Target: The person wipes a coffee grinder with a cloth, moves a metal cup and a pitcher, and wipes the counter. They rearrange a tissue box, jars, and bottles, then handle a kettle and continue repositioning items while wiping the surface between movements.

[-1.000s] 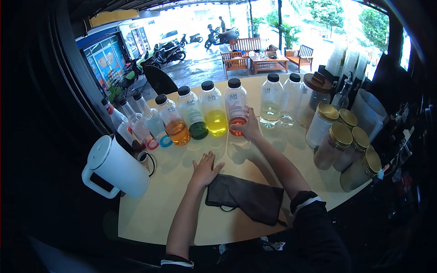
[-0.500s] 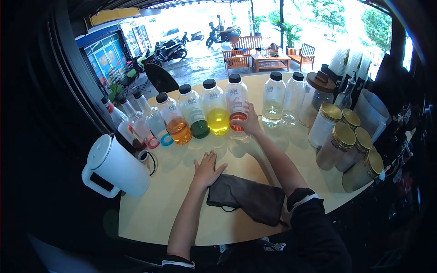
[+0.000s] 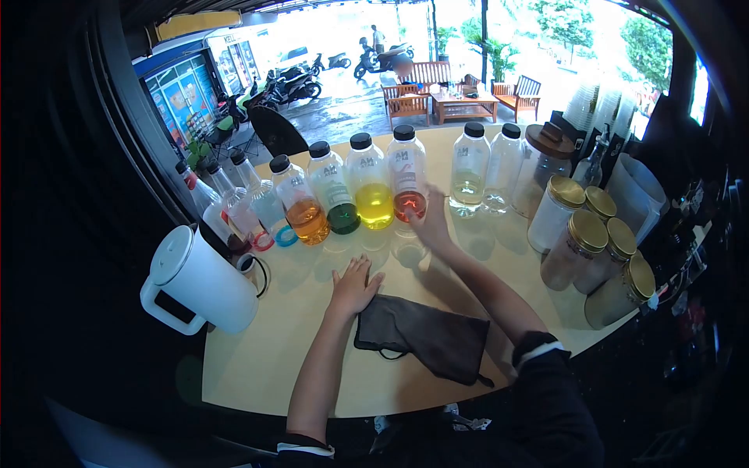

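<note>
Head view, red-liquid bottle [image 3: 407, 175] upright, vertical, right hand [image 3: 431, 227] unclasped, left hand [image 3: 356, 286] splayed

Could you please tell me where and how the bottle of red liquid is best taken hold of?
I'd take the red-liquid bottle around its rounded body, coming from the right: it stands upright, the yellow-liquid bottle sits close on its left, and a wider gap opens on its right.

Open-front café or drinks stall, by the look. Counter [image 3: 265, 366] has bottles [image 3: 409, 179] of coloured liquid toward its far edge, gold-lidded jars [image 3: 573, 246] on its right, stacked clear cups [image 3: 581, 107] at its far right. Beyond counter: wooden benches [image 3: 406, 108], low table [image 3: 463, 108], parked motorbikes [image 3: 293, 91] outdoors.
</note>
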Tool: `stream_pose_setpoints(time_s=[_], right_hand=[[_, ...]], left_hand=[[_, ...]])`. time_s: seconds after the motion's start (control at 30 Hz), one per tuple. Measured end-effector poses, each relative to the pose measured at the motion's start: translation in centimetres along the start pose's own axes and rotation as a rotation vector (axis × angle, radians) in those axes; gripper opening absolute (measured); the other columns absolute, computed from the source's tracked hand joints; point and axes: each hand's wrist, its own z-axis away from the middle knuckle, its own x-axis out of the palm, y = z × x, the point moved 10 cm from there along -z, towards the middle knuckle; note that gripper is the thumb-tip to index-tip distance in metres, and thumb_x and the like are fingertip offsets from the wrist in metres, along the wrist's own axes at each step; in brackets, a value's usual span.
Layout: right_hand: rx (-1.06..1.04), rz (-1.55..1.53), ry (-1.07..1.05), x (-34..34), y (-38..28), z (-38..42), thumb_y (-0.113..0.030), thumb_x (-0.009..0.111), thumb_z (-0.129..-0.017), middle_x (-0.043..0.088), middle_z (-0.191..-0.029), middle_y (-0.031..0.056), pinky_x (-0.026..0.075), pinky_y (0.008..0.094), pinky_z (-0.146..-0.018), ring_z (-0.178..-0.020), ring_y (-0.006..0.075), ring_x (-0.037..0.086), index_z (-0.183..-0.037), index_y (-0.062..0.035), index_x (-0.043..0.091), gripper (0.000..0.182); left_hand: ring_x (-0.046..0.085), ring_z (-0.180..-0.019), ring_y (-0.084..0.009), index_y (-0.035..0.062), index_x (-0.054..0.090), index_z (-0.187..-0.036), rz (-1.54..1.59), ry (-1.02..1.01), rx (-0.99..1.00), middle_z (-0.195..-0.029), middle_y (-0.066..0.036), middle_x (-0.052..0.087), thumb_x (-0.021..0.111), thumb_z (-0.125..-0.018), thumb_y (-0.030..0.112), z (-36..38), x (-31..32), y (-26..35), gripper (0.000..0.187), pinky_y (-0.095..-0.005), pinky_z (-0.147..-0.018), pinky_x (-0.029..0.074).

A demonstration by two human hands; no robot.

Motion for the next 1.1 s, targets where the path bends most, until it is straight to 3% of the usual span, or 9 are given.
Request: stream_pose_setpoints(time_s=[0.1,0.17,0.27,0.37,0.5,0.63,0.83,0.93,1.1], right_hand=[[-0.118,-0.253,-0.495,-0.3,-8.6,9.1,-0.017,0.059,-0.087,0.036,-0.138,0.0216,0.030,0.0446,-0.107,-0.132,0.0335,0.033,-0.136,-0.0005,0.035,0.056],[-0.297,-0.092,-0.954,0.2,-12.9,16.2,-0.022,0.051,-0.093,0.035,-0.142,0.0171,0.027,0.0490,-0.109,-0.136,0.0316,0.029,-0.138,-0.0049,0.035,0.051],[-0.481,0.129,-1.062,-0.9,-12.6,20.0,-0.030,0.044,-0.096,0.030,-0.148,0.0108,0.021,0.0519,-0.111,-0.140,0.0277,0.023,-0.142,-0.0108,0.032,0.052],[-0.267,0.108,-1.017,-3.4,-7.8,17.8,-0.034,0.040,-0.097,0.026,-0.152,0.0073,0.012,0.0507,-0.114,-0.141,0.0264,0.020,-0.145,-0.0159,0.030,0.052],[0.100,0.596,-0.751,-7.8,4.2,11.6,-0.038,0.034,-0.097,0.024,-0.152,0.0079,0.012,0.0625,-0.109,-0.141,0.0276,0.021,-0.144,-0.0147,0.030,0.053],[0.330,0.927,-0.586,-4.2,6.2,9.4,-0.040,0.034,-0.096,0.023,-0.151,0.0173,0.013,0.0552,-0.112,-0.139,0.0375,0.020,-0.143,-0.0027,0.029,0.060],[-0.147,0.609,-0.749,14.1,-8.8,11.8,-0.046,0.033,-0.096,0.023,-0.150,0.0192,0.012,0.0473,-0.114,-0.139,0.0388,0.019,-0.144,-0.0054,0.028,0.063],[-0.452,0.334,-0.706,21.1,-17.4,14.6,-0.042,0.044,-0.092,0.037,-0.142,0.0218,0.021,0.0477,-0.112,-0.133,0.0397,0.031,-0.136,-0.0028,0.041,0.059],[-0.669,0.083,-0.872,20.7,-29.9,24.9,-0.043,0.042,-0.093,0.037,-0.143,0.0189,0.019,0.0494,-0.112,-0.136,0.0371,0.028,-0.138,-0.0035,0.039,0.060]], left_hand=[[0.022,-0.141,-0.0260,0.0059,0.035,-0.141,0.003,0.012,0.009,-0.151,-0.010,0.028,0.038,-0.094,0.047,-0.1,0.2,-0.2,0.062,-0.0618,-0.109,0.007],[0.021,-0.141,-0.0258,0.0068,0.034,-0.142,0.001,0.007,0.010,-0.151,-0.010,0.027,0.038,-0.094,0.047,-0.3,0.1,-0.3,0.062,-0.0601,-0.110,0.007],[0.020,-0.141,-0.0255,0.0068,0.032,-0.143,0.031,0.000,0.062,-0.151,-0.011,0.026,0.038,-0.094,0.045,-0.1,0.5,-1.3,0.062,-0.0570,-0.111,0.007],[0.021,-0.141,-0.0261,0.0055,0.032,-0.142,0.088,0.052,0.092,-0.150,-0.014,0.028,0.042,-0.094,0.041,3.0,-1.6,-2.1,0.060,-0.0536,-0.112,0.011],[0.032,-0.135,-0.0299,0.0040,0.040,-0.136,0.202,0.186,0.160,-0.143,-0.017,0.036,0.051,-0.092,0.029,12.0,-6.7,-3.4,0.052,-0.0462,-0.110,0.025],[0.044,-0.126,-0.0336,0.0023,0.046,-0.129,0.298,0.383,0.128,-0.134,-0.019,0.046,0.057,-0.090,0.016,20.8,-10.9,-7.6,0.043,-0.0382,-0.104,0.036],[0.050,-0.119,-0.0330,0.0003,0.048,-0.125,0.388,0.632,-0.009,-0.124,-0.019,0.052,0.056,-0.090,0.013,28.5,-13.6,-15.3,0.038,-0.0388,-0.100,0.038],[0.051,-0.116,-0.0321,-0.0004,0.049,-0.124,0.392,0.711,0.001,-0.121,-0.019,0.053,0.055,-0.090,0.012,29.7,-14.2,-17.0,0.036,-0.0385,-0.099,0.039],[0.051,-0.114,-0.0328,-0.0010,0.048,-0.124,0.339,0.838,0.005,-0.120,-0.019,0.053,0.053,-0.091,0.013,30.9,-14.6,-17.6,0.035,-0.0395,-0.098,0.039]])
